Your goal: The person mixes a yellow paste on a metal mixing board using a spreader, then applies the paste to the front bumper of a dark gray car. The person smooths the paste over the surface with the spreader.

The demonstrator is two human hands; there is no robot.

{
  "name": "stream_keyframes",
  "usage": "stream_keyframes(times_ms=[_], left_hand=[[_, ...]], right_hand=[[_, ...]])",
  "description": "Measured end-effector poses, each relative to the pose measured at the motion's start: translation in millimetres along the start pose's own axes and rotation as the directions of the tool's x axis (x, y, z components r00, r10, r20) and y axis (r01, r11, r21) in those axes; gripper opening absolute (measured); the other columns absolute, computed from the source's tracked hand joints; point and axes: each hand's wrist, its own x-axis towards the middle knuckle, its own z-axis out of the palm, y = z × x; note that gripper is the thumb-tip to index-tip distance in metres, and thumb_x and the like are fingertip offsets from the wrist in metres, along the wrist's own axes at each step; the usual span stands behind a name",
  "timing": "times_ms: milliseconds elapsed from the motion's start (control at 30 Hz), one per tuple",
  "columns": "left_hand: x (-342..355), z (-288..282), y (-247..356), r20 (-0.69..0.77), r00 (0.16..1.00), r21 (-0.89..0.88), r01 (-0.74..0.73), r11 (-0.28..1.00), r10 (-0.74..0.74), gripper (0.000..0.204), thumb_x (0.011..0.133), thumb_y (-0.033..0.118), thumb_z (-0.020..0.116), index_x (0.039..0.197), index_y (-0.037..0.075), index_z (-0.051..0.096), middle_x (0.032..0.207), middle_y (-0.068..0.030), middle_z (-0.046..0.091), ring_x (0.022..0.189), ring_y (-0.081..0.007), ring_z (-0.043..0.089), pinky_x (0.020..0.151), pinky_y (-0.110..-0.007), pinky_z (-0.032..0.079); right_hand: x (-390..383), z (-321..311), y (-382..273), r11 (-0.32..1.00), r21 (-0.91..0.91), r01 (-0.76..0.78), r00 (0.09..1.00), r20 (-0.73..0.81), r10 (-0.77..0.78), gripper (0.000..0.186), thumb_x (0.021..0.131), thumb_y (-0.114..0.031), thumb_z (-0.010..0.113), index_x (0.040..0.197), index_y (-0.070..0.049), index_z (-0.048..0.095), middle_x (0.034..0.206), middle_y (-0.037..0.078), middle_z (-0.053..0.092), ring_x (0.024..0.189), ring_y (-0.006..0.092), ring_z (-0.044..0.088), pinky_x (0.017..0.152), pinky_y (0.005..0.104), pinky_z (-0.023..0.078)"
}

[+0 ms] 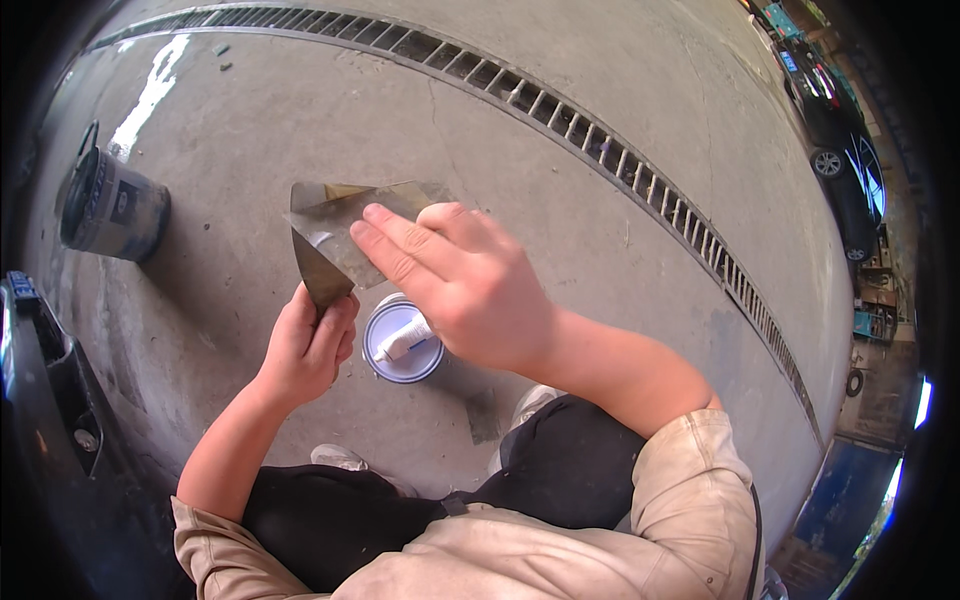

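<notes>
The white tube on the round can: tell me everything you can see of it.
The white tube is small, slim and smooth, probably plastic. It lies on its side, slanting across the pale top of the round can, which supports it. Its narrower end points down-left in the head view; the other end runs up-right toward the right hand, which appears to be above it and not gripping it. Any print is too small to read, and how full it is cannot be told.
</notes>
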Motion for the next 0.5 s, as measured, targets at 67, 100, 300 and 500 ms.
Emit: stream_keyframes(times_ms=[67, 100, 300, 500], left_hand=[[0, -1, 2, 0.026, 1.000, 0.027, 0.011, 1.000, -0.012, 0.007, 0.113, 0.011, 0.047, 0.114, 0.005, 0.049, 0.088, 0.0001, 0.052, 0.065, -0.0077, 0.045, 0.056, -0.027, 0.040], [0, -4, 4, 0.054, 0.998, 0.073, 0.009, 0.997, -0.013, 0.007, 0.113, 0.011, 0.046, 0.116, 0.005, 0.049, 0.088, -0.0004, 0.052, 0.064, -0.0078, 0.044, 0.056, -0.026, 0.039], [-4, -22, 8, 0.221, 0.972, 0.100, 0.064, 0.993, -0.085, 0.007, 0.111, 0.008, 0.046, 0.115, 0.003, 0.049, 0.083, -0.0006, 0.050, 0.061, -0.0080, 0.042, 0.053, -0.027, 0.038], [-7, -30, 6, 0.143, 0.985, 0.128, -0.120, 0.984, 0.101, 0.009, 0.111, 0.009, 0.051, 0.110, 0.002, 0.056, 0.080, 0.0012, 0.054, 0.062, -0.0061, 0.045, 0.054, -0.025, 0.039]], right_hand=[[2, -6, 1, 0.997, 0.060, 0.038, 0.999, -0.021, -0.036, 0.048, 0.076, -0.008, 0.070, 0.123, -0.001, 0.077, 0.119, 0.011, 0.078, 0.091, 0.0246, 0.068, 0.077, 0.0351, 0.059], [3, -8, 2, 0.992, 0.075, 0.097, 0.994, -0.056, -0.093, 0.048, 0.077, -0.007, 0.070, 0.124, -0.001, 0.077, 0.119, 0.011, 0.078, 0.092, 0.0247, 0.069, 0.077, 0.0352, 0.059], [1, -10, 22, 0.933, 0.360, 0.019, 0.998, -0.061, 0.003, 0.044, 0.085, 0.002, 0.073, 0.128, -0.001, 0.075, 0.116, 0.011, 0.078, 0.090, 0.0271, 0.069, 0.077, 0.0352, 0.059], [-10, -6, 46, 0.917, 0.240, -0.319, 0.881, 0.432, 0.193, 0.034, 0.091, -0.004, 0.073, 0.124, -0.004, 0.075, 0.091, 0.012, 0.074, 0.078, 0.0289, 0.065, 0.073, 0.0406, 0.057]])
